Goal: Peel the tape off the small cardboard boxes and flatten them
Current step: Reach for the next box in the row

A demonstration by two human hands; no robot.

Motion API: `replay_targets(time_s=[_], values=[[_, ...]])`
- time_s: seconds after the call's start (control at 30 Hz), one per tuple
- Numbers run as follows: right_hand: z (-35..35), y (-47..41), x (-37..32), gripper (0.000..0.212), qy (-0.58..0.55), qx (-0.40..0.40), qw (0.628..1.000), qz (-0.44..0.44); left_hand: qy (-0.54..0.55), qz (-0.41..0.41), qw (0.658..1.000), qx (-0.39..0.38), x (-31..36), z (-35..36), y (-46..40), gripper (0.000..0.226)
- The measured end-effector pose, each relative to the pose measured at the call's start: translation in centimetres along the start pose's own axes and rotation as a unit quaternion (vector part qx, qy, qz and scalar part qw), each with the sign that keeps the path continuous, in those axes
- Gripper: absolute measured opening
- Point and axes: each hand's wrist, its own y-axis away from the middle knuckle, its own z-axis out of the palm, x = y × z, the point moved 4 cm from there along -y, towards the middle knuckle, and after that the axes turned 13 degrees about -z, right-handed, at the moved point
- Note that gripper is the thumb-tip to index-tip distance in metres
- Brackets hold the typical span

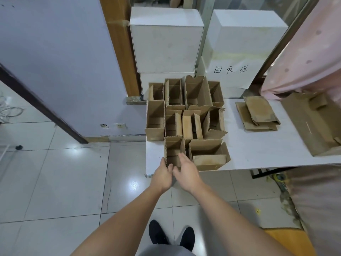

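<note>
Cardboard, brown and corrugated, crowds the left end of the white table [258, 150]: a cluster of small open boxes [186, 109] standing mouths-up, packed side against side from the back edge toward the front edge. Nearest box [174, 151] sits at the front-left corner of the table, upright, flaps raised, its long axis running vertically toward the camera's line of sight. Both hands are at this box. Left hand [162, 177] has its fingers against the box's left wall near the front-left corner, thumb toward the front face; it appears to be pinching that edge, though the curl of the fingers is partly hidden. Right hand [187, 171] lies just beside it on the right, fingers fairly straight and reaching over the front rim into or against the box; it does not clearly clasp anything. The box lies directly ahead of both hands, between them, and each hand is about equally near. No tape can be made out on this box from here. Judgement: the step in hand is taking up the nearest box, and the coming move depends on drawing it toward the front edge, clear of its neighbour box [209, 154] touching on the right. Flattened boxes [257, 113] lie stacked toward the back right of the table, well apart from the cluster; a larger flattened carton [311, 124] rests at the right edge. White boxes [166, 39] stand behind, one bearing a handwritten paper sign [230, 71].
</note>
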Motion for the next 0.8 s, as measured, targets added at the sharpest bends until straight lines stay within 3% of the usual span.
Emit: replay_targets(time_s=[0.13,0.27,0.37,0.5,0.67,0.8], values=[[0.2,0.4,0.3,0.061,-0.005,0.029,0.999,-0.013,0.009,-0.032,0.998,0.062,-0.5,-0.7,-1.2,0.038],[1.2,0.6,0.6,0.075,-0.075,0.016,0.997,0.007,-0.004,-0.025,0.993,0.113,-1.7,-2.4,-1.0,0.031],[2.4,0.1,0.7,0.08,-0.116,-0.03,0.993,0.021,-0.011,0.004,0.996,0.09,-2.6,-2.7,-0.6,0.035],[2.7,-0.5,-0.6,0.088,-0.127,-0.033,0.991,-0.024,-0.004,0.047,0.995,0.085,-2.9,-3.2,0.7,0.037],[0.2,-0.2,-1.6,0.089,-0.093,0.008,0.993,-0.075,0.018,0.131,0.987,0.096,-1.4,-4.3,3.9,0.043],[-4.3,1.1,-2.5,0.081,-0.148,0.06,0.984,-0.075,0.027,0.172,0.979,0.101,0.5,-4.3,5.4,0.055]])
